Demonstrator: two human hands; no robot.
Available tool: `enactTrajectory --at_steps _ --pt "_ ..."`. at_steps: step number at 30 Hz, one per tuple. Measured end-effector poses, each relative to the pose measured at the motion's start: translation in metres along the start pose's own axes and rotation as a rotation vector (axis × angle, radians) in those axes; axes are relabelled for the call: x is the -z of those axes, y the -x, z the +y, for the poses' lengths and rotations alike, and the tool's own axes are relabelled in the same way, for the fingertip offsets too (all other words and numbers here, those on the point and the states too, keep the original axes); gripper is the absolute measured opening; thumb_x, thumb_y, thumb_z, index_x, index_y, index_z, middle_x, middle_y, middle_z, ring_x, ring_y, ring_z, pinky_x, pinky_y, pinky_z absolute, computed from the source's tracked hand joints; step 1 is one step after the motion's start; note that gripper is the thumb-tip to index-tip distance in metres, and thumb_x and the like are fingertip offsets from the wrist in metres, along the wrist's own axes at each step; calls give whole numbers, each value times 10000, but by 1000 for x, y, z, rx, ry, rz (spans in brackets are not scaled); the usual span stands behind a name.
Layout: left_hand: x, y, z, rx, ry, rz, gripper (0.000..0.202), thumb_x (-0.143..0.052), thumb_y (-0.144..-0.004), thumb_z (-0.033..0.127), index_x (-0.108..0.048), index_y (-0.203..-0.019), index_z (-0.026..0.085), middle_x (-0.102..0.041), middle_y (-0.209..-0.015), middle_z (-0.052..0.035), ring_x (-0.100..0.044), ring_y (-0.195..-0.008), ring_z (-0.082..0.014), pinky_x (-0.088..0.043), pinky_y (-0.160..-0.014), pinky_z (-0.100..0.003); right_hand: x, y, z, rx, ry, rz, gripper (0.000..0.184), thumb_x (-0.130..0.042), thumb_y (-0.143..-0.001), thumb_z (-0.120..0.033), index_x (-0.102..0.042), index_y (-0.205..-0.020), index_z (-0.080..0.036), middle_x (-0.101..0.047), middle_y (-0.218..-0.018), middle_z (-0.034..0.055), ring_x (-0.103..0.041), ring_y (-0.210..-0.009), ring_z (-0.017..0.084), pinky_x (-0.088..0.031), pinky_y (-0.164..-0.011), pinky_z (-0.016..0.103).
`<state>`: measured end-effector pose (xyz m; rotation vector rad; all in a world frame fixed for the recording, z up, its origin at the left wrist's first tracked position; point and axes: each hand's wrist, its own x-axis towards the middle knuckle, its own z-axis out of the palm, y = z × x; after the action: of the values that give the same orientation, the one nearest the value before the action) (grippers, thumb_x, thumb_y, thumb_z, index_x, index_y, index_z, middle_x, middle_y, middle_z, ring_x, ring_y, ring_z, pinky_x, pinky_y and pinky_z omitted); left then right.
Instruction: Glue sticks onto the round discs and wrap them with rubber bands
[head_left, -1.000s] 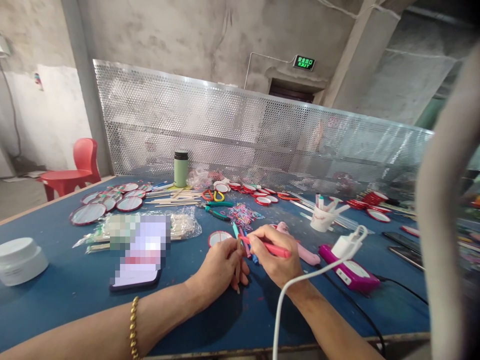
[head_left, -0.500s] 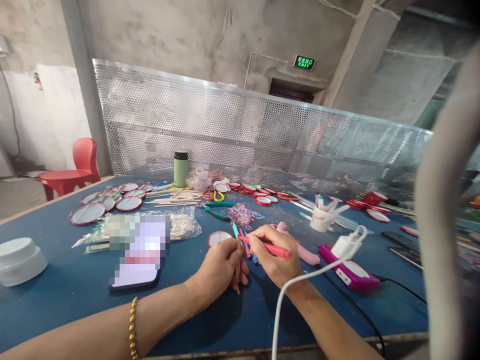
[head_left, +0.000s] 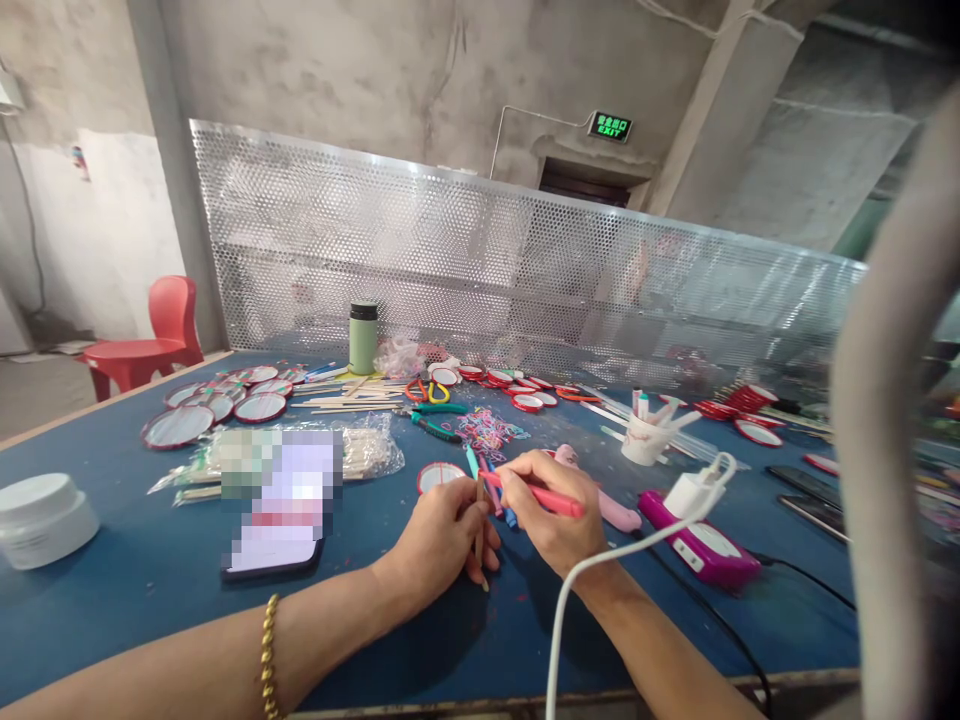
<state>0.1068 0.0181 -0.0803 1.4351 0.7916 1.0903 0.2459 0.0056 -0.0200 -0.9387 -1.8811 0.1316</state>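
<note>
I see the left hand (head_left: 442,540) clenched around a thin wooden stick (head_left: 480,532). It holds the stick nearly upright, right of the smartphone (head_left: 281,520), with the lower tip down at the blue surface (head_left: 135,590). The right hand (head_left: 551,515), farther right of the smartphone, grips a red pen (head_left: 544,497) whose tip points at the top of the stick. I cannot tell whether the 2 touch. A gold bracelet (head_left: 268,655) sits on the left wrist.

The near edge of the surface runs under both forearms, close below the smartphone. Bare blue lies between that edge and the smartphone, and in the gap between the smartphone and the left hand. Behind the smartphone the room is tighter:
- a clear bag of wooden sticks (head_left: 360,450) just behind it
- a round red-rimmed mirror (head_left: 439,475) to its right, beside the left hand
- a green flask (head_left: 362,338) well behind it

A white jar (head_left: 41,520) stands well to the left of the smartphone, near the left edge. Far to the right of the smartphone, past both hands, a purple power bank (head_left: 697,545) carries a white plug. Its white cable (head_left: 585,590) arcs over the right forearm and drops past the near edge. A perforated metal screen (head_left: 450,260) closes the far edge.

The smartphone's screen is blurred and unreadable. High behind it, a green sign (head_left: 610,126) reads "EXIT" beneath characters too small to read.
</note>
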Motion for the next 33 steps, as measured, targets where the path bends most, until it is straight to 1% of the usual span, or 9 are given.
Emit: enactTrajectory --at_steps 7,19,28,33 --pt "0 0 1 5 -5 5 129 -441 -883 260 -482 -795 175 -635 -605 7 -622 -419 -122 -468 -329 -172 -1 1 0 -3 -3 -7 221 -529 -874 -212 -614 -675 -168 -600 -555 -17 -552 -488 103 -429 -532 221" --pt "1 -1 -3 -17 -11 -1 128 -430 -885 251 -488 -798 178 -644 -612 -1 -621 -422 -127 -463 -336 -177 -1 2 2 -7 -12 -19 214 -528 -871 -201 -613 -676 -171 -599 -564 -15 -545 -495 103 -421 -513 214" --pt "0 -1 -3 -7 8 1 125 -436 -881 255 -485 -795 179 -643 -614 8 -634 -439 -131 -468 -337 -177 -1 1 3 -10 -23 -30 219 -527 -870 -200 -609 -669 -172 -594 -554 -16 -539 -486 106 -416 -505 222" --pt "0 0 -1 -5 -3 -1 145 -437 -882 261 -489 -781 171 -635 -601 3 -616 -418 -119 -461 -334 -170 -1 1 3 -15 -39 -41 210 -530 -870 -207 -616 -681 -177 -606 -565 -13 -549 -491 113 -427 -499 227"
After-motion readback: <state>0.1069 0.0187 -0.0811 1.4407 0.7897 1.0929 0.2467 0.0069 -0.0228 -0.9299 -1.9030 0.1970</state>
